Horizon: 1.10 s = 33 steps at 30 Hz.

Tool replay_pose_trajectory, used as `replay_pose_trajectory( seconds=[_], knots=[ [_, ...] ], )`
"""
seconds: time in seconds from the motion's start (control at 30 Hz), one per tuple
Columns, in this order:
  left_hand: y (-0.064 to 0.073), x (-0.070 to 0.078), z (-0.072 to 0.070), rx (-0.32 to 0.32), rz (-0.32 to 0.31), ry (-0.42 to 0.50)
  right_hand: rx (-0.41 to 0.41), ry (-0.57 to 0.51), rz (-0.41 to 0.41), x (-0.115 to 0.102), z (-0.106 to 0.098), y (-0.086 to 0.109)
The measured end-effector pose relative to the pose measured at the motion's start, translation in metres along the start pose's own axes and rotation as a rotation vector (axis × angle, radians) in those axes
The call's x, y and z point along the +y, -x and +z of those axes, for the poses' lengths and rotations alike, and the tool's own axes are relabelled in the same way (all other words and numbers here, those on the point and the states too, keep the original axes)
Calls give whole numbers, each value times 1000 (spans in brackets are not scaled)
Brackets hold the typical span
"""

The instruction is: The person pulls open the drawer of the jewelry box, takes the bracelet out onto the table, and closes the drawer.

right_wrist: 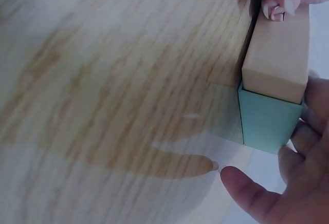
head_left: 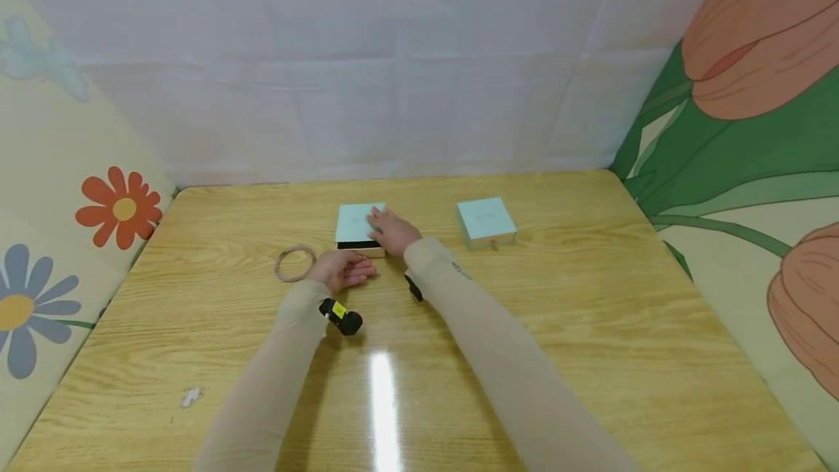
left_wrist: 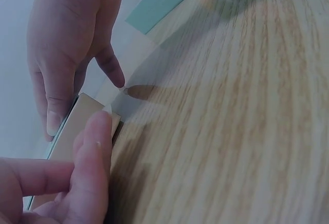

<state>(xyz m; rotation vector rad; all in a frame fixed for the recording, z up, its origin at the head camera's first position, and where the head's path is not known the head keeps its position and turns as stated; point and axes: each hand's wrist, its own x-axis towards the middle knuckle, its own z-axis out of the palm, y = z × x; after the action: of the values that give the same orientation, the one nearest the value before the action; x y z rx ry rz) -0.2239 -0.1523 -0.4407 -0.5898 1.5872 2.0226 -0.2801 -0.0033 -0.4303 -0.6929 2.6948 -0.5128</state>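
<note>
A mint-green box sleeve point(head_left: 352, 221) lies on the table with its beige drawer point(right_wrist: 277, 54) pulled partly out toward me. A dark gap shows between the sleeve's front edge and the drawer front in the head view. My left hand point(head_left: 337, 270) is at the drawer front, fingertips pinching a small rose-coloured pull tab point(right_wrist: 277, 13). From the right, my right hand point(head_left: 395, 231) lays its fingers over the top of the sleeve. Its thumb point(right_wrist: 247, 190) points down at the tabletop, apart from the sleeve.
A second mint-green box point(head_left: 487, 221), closed, sits to the right of my hands. Left of my left hand lies a thin brownish-pink ring point(head_left: 295, 264). A white patch point(head_left: 191, 397) marks the wooden table point(head_left: 590, 326) near its left front; a pale cloth hangs behind.
</note>
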Motion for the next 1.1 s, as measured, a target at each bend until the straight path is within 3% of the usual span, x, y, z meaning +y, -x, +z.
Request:
replay_pose_trajectory(
  seconds=[0.7,1.1],
  knots=[
    [-1,10,3,20,-4,28,10,5,-17,1,-1,0],
    [9,18,7,24,-25,34,17,10,-22,0,-1,1]
  ],
)
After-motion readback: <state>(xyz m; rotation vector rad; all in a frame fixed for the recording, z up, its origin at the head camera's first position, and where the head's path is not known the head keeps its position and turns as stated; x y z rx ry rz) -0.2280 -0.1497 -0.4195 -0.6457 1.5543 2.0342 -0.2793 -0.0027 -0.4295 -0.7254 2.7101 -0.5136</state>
